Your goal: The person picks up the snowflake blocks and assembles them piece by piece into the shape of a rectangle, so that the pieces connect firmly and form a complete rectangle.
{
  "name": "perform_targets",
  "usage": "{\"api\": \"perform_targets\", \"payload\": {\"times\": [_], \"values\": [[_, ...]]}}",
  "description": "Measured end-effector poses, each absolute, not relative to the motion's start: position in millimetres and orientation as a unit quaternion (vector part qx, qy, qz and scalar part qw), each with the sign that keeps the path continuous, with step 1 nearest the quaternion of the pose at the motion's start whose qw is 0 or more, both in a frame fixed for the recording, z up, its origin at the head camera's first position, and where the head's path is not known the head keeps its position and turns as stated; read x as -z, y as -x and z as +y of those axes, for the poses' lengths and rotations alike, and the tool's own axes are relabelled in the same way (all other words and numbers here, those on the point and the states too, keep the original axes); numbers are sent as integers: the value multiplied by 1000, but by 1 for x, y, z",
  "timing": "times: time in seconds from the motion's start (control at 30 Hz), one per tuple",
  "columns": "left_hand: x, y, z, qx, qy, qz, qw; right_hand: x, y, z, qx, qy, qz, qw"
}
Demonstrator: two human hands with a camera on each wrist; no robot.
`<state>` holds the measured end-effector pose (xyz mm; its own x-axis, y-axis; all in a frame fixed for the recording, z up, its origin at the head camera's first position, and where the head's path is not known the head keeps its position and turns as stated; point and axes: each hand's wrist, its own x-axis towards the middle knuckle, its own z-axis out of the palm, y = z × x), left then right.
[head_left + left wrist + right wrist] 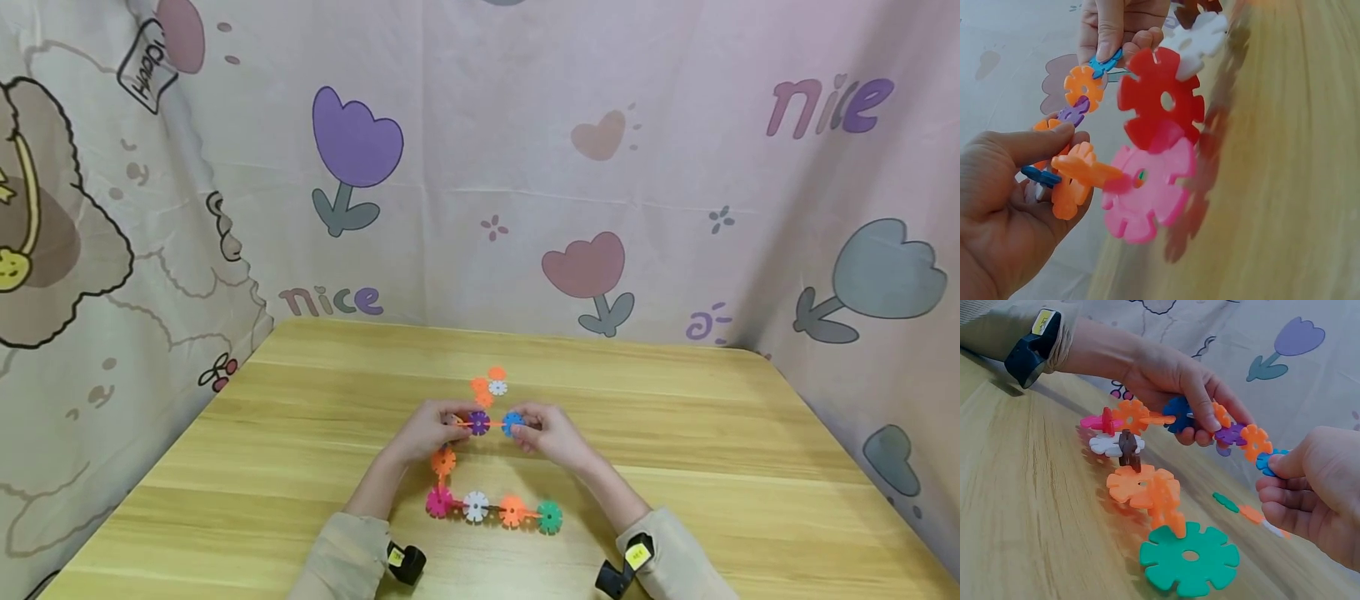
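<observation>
A chain of slotted, flower-shaped snap discs runs between both hands and bends round toward the person. My left hand (pixel 426 433) grips it near one corner, thumb on an orange disc beside a purple disc (pixel 478 423); a dark blue disc (pixel 1179 414) lies against its fingers. With thumb and fingertips, my right hand (pixel 553 435) pinches the light blue disc (pixel 513 424). An orange disc (pixel 1255 442) links the purple and light blue ones. From the left hand the chain passes a pink disc (pixel 1147 200), a red disc (pixel 1141 87), a white disc (pixel 476 507) and ends in a green disc (pixel 550 517).
Several loose discs lie on the wooden table (pixel 675 417) beyond the hands, among them an orange disc (pixel 497 374) and a white disc (pixel 498 388). A printed curtain (pixel 480 150) hangs behind the table's far edge. Small black cameras sit on both wrists.
</observation>
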<state>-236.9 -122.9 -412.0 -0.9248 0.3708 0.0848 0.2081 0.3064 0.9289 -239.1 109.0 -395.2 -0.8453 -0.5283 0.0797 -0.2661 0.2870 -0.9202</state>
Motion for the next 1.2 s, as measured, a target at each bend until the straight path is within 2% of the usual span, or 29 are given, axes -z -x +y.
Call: {"api": "perform_targets", "payload": {"times": [0.23,0.63,1.03,1.2], "values": [[410,237,-121,-572,-187,795,83,416,253,111,549,248,789,120],[408,238,-124,-548,-204,808,77,415,256,111,553,252,784,125],[396,228,-105,-303,-254,918,-22,419,258,115,560,262,773,143],[396,229,-97,-260,-288,920,-62,416,257,111,569,254,767,154]]}}
